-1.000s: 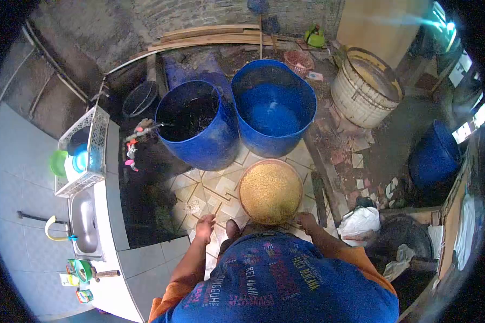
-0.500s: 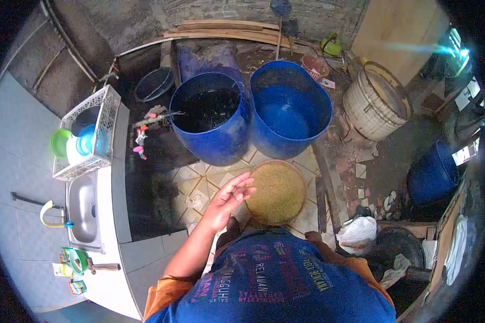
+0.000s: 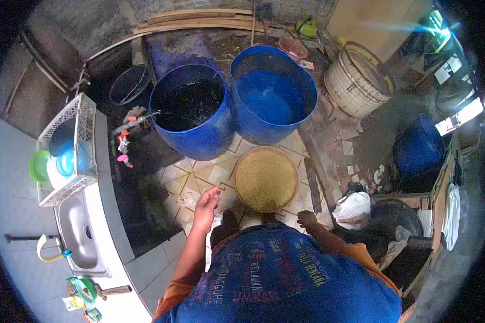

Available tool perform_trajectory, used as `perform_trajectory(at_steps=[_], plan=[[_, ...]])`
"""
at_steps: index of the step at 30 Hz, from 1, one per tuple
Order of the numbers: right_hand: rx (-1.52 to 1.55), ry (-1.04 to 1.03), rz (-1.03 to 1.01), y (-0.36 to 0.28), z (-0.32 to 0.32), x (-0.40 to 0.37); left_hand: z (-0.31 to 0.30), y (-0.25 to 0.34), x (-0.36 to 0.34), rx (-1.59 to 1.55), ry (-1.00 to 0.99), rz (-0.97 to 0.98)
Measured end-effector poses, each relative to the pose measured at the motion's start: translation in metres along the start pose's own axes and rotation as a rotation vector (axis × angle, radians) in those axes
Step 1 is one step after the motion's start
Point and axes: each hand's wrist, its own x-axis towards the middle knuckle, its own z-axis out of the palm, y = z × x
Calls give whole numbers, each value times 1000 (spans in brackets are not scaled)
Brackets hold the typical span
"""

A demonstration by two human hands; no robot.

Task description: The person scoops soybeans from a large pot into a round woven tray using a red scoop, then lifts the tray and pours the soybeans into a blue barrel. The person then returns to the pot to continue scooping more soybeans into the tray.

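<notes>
A round shallow tray [image 3: 296, 185] filled with yellowish-brown grain [image 3: 265, 177] rests on the tiled floor in front of my feet. My left hand [image 3: 206, 203] hovers left of the tray, apart from it, fingers loosely bent and nothing in them. To the tray's lower right, my right hand [image 3: 308, 220] hangs near my leg in shadow. Its fingers are slightly curled and apart, with no object visible in them. Beyond the tray stand two blue barrels: the left barrel [image 3: 213, 142] holds dark water, and the right barrel [image 3: 277, 132] holds clearer water.
At left, a counter carries a metal sink [image 3: 81, 231] and a white dish rack [image 3: 84, 121] with plates and bowls. A tap pipe [image 3: 140, 119] reaches over the left barrel. A whitish drum [image 3: 355, 83], a blue bin [image 3: 419, 145] and a white bag [image 3: 353, 209] are at right.
My left hand has drawn back from the tray's left edge, its fingers more bent. My right hand has come into clearer view beside my leg. The camera view has shifted.
</notes>
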Motion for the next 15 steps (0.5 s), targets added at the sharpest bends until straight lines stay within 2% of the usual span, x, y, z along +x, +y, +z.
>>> perform_trajectory(at_steps=[1,3,5,6,7,8,9,10,11,12,13,14,15], plan=[[-1,9,6,1,4,1,-12,-19,4,9,57,-84],[-99,84,15,2,15,-1,-34,-57,6,16,78,-69],[-22,94,38,13,15,5,-62,-91,4,217,119,-200],[-204,-17,-261,50,-2,39,-73,-106,3,214,109,-211],[-387,-133,-558,71,-12,56,-85,-120,1,345,91,-258],[-184,191,-37,1,40,-11,-103,-146,0,479,70,-302],[-183,201,-26,15,32,4,-147,-227,4,653,-18,-20],[-412,128,-209,54,10,43,-156,-230,-5,763,-43,-7],[-639,46,-394,46,13,40,-158,-231,-11,873,-67,9],[-342,20,-100,37,11,36,-155,-233,-14,869,-71,-1],[-344,18,-90,27,13,30,-153,-235,-18,764,14,-165],[-571,59,-200,22,13,30,-147,-231,-21,656,103,-323],[-797,96,-315,17,13,31,-141,-226,-24,657,109,-327]])
